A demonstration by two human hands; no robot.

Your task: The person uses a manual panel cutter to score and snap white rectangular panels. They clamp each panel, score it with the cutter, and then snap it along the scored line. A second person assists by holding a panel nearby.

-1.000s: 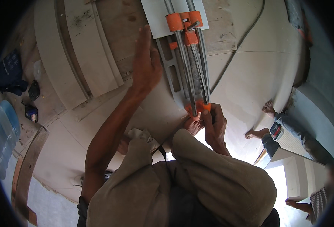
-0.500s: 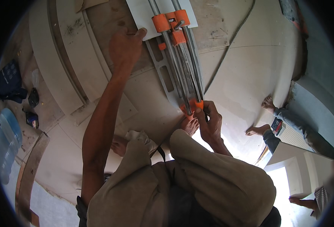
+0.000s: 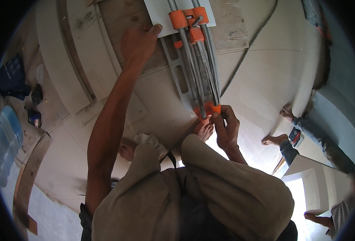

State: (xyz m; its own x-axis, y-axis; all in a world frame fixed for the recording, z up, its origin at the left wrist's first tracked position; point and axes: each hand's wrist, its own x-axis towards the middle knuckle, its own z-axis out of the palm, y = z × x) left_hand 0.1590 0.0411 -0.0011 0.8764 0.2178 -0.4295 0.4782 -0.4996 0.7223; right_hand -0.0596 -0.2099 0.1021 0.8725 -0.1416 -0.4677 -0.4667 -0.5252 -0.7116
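A manual tile cutter (image 3: pixel 197 68) with twin steel rails, a grey slotted base and an orange carriage (image 3: pixel 183 20) lies on the floor ahead of me. Under its far part is a white tile (image 3: pixel 159 18). My left hand (image 3: pixel 139 43) is closed at the tile's near left corner, thumb along the edge; its other fingers are partly hidden. My right hand (image 3: pixel 227 130) pinches the orange end piece (image 3: pixel 213 108) of the cutter at the near end. One of my bare feet (image 3: pixel 203 130) is right beside that end piece.
Long pale boards (image 3: pixel 57 56) lie at the left. Beyond them are a dark blue bag (image 3: pixel 12 76) and a large clear plastic bottle (image 3: pixel 6 140). A cable (image 3: pixel 249 48) runs along the floor to the right. Another person's bare feet (image 3: pixel 276 139) are at the right.
The view has shifted slightly, so the cutter and tile appear a little farther right. Both hands keep their places on the tile and the cutter's end.
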